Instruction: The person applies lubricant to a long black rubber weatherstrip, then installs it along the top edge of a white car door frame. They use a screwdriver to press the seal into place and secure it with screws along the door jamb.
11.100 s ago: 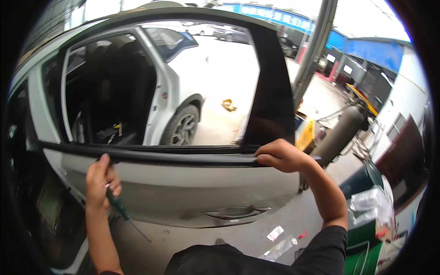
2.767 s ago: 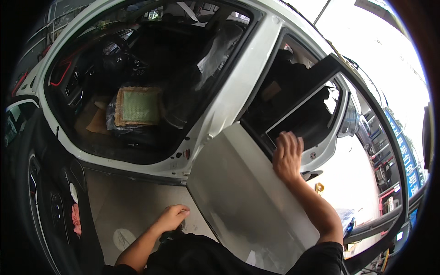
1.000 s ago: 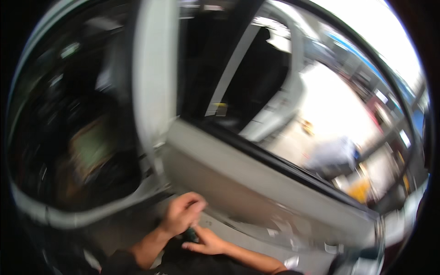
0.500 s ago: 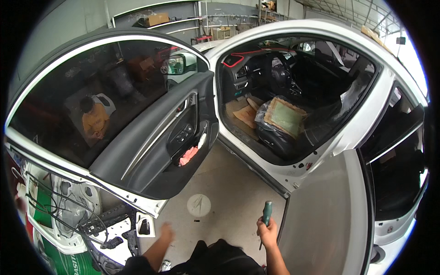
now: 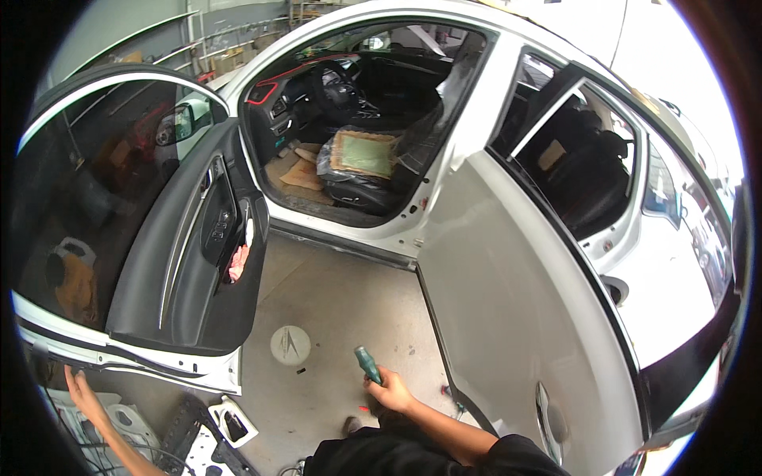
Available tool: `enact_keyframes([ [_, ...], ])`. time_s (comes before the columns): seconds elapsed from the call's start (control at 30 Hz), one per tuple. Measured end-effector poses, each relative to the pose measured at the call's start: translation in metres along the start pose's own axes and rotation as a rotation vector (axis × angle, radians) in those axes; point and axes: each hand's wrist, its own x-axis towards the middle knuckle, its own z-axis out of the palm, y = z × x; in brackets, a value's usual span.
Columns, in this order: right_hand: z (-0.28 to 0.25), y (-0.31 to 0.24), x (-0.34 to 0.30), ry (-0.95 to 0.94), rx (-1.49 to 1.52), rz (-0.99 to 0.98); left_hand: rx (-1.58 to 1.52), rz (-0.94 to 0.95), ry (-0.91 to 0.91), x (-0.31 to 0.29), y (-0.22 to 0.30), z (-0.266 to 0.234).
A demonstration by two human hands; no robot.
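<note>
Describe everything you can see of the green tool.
The tool shows only a stout, rounded handle, dark teal-green with a paler butt end, that looks like smooth, hard plastic. It is held clear of the grey floor in the person's right grip, whose fingers wrap its lower part. It slants, the butt end toward the picture's upper left. No shank or tip can be made out, so its exact kind is unclear. Nothing but the right grip is seen touching it.

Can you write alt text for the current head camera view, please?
A person's right hand holds a green tool handle between the open front door and rear door of a white car; the left hand is near the front door's lower edge.
</note>
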Motion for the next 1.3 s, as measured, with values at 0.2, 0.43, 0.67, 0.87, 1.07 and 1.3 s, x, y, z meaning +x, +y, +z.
enact_keyframes([
  [0.2, -0.004, -0.004, -0.063, 0.146, 0.027, 0.174, -0.055, -0.056, -0.115, -0.001, 0.014, 0.015],
  [0.43, 0.031, -0.063, -0.084, 0.313, 0.078, 0.050, -0.081, 0.244, -0.150, -0.022, 0.094, 0.022],
  [0.67, 0.008, -0.102, -0.137, 0.562, 0.137, 0.049, -0.111, 0.625, -0.267, -0.068, 0.206, 0.059],
  [0.87, -0.009, -0.120, -0.200, 0.736, 0.220, 0.040, -0.328, 0.898, -0.337, -0.124, 0.314, 0.145],
  [1.07, -0.027, -0.095, -0.244, 0.897, 0.212, 0.120, -0.519, 0.920, -0.356, -0.184, 0.420, 0.236],
  [1.3, -0.029, -0.081, -0.268, 0.881, 0.174, 0.092, -0.597, 0.681, -0.768, -0.237, 0.499, 0.296],
])
